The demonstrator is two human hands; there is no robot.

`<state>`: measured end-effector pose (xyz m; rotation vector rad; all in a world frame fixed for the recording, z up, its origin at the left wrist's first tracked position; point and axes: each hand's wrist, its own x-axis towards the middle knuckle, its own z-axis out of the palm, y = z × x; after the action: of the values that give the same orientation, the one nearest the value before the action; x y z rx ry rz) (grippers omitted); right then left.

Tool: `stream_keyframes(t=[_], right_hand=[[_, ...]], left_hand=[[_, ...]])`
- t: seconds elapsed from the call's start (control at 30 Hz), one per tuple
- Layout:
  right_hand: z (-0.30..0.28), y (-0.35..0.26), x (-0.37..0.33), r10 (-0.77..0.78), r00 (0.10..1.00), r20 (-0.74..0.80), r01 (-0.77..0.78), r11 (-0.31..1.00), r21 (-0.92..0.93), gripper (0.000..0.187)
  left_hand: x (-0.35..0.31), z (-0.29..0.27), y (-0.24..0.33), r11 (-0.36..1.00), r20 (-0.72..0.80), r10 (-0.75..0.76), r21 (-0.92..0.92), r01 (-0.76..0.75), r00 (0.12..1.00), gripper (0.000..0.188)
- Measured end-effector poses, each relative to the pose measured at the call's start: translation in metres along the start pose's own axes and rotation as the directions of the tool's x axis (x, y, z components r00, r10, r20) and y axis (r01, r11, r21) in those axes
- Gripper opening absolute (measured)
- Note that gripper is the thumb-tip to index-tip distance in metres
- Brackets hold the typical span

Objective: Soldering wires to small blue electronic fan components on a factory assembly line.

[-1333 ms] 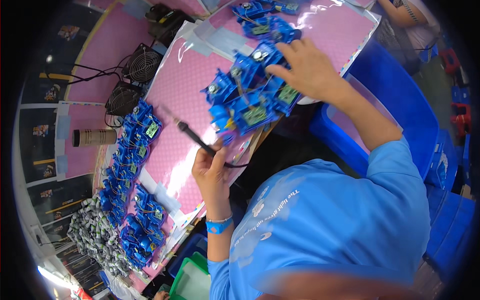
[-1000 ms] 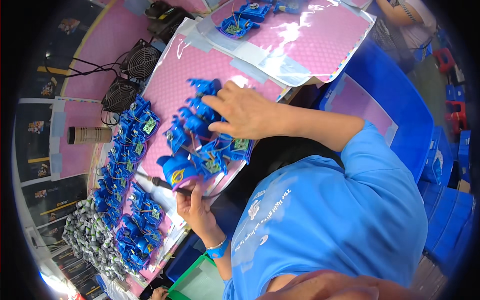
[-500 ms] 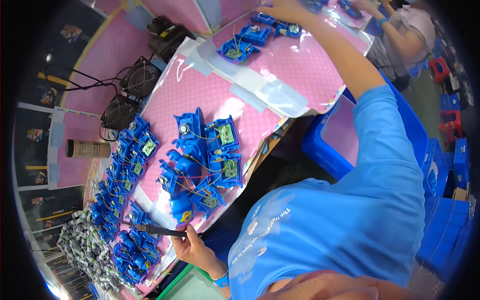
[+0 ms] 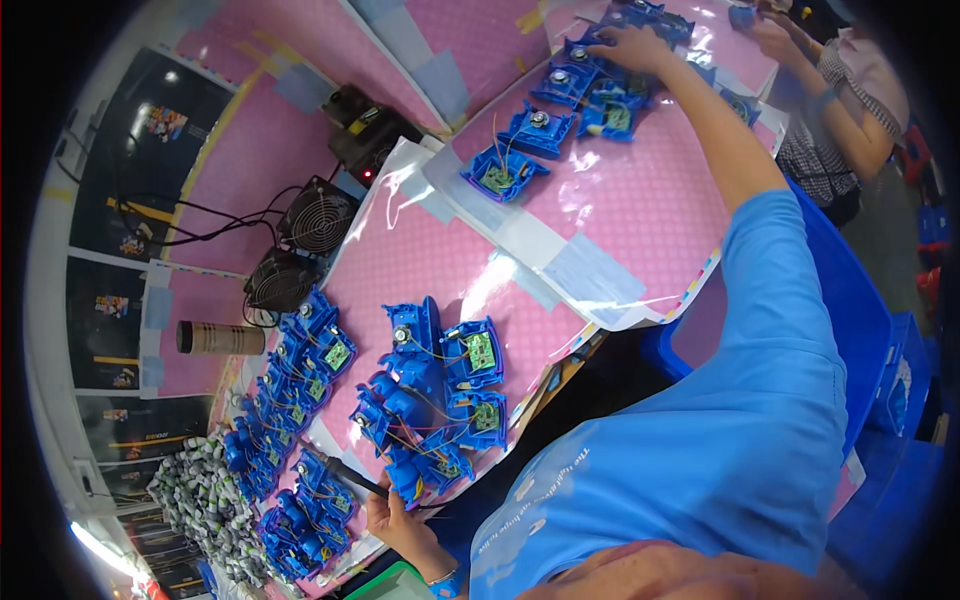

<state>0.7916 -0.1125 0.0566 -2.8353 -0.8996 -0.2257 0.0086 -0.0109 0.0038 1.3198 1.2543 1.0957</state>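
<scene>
My left hand (image 4: 400,525), at the lower middle, is closed round the dark handle of a soldering iron (image 4: 355,477). The iron points left over a blue plastic housing (image 4: 325,490). Close above this hand lies a group of opened blue housings (image 4: 415,375) with green circuit boards (image 4: 482,352), round silver parts and thin wires. My right arm stretches to the far end of the table. There my right hand (image 4: 635,48) is over more blue housings (image 4: 565,82), its fingers apart and touching them; the fingertips are partly hard to make out.
Two black fans (image 4: 318,218) and a dark box (image 4: 365,130) with a red light stand at the back. A brown cylinder (image 4: 220,338), a row of housings (image 4: 290,385) and a heap of small grey parts (image 4: 200,505) are at left. A co-worker's arm (image 4: 810,75) is at upper right.
The view has shifted, so the table sits lower in it and more far housings show. My right hand has come down into view onto these housings. My left hand keeps the soldering iron.
</scene>
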Motion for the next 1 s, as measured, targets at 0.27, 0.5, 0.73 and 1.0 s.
stream_keyframes(t=[0.27,0.5,0.73,1.0], right_hand=[[-0.02,-0.082,-0.116,-0.309,0.948,-0.076,0.318,0.929,0.187,0.066],[-0.045,-0.153,-0.184,-0.592,0.804,0.055,0.433,0.647,0.627,0.058],[-0.064,-0.128,-0.114,-0.591,0.789,-0.165,0.558,0.579,0.594,0.044],[0.055,0.097,0.141,0.212,0.94,-0.267,-0.171,0.971,0.167,0.031]], left_hand=[[-0.002,0.026,0.003,0.997,0.052,0.029,-0.072,-0.025,0.998,0.009],[0.004,0.012,-0.018,0.996,0.008,0.068,-0.05,-0.068,0.998,0.015],[-0.002,0.015,-0.015,1.0,-0.069,-0.002,-0.008,0.001,0.998,0.015],[-0.003,0.014,-0.015,0.999,-0.095,-0.05,-0.024,0.048,0.994,0.02]])
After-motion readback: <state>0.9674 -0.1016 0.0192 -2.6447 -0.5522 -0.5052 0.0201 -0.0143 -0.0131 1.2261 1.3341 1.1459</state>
